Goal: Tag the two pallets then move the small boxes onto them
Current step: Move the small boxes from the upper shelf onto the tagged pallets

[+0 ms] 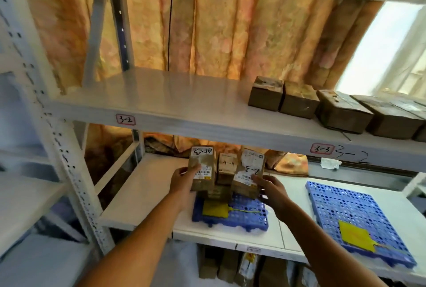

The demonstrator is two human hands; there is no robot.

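Note:
Two blue perforated pallets lie on the lower shelf, each with a yellow tag: the left pallet (249, 215) with its tag (214, 210), the right pallet (359, 213) with its tag (356, 236). My left hand (184, 183) grips a small brown labelled box (201, 169) over the left pallet's back. My right hand (269, 191) holds another labelled box (249, 171) beside it. A third small box (227, 167) marked A-4 stands between them. Whether the held boxes touch the pallet is hidden.
Several brown boxes (341, 111) stand in a row on the upper shelf's right part. White shelf uprights (69, 167) rise at the left. An orange curtain (207, 28) hangs behind the rack. More packages (230, 266) sit below the lower shelf.

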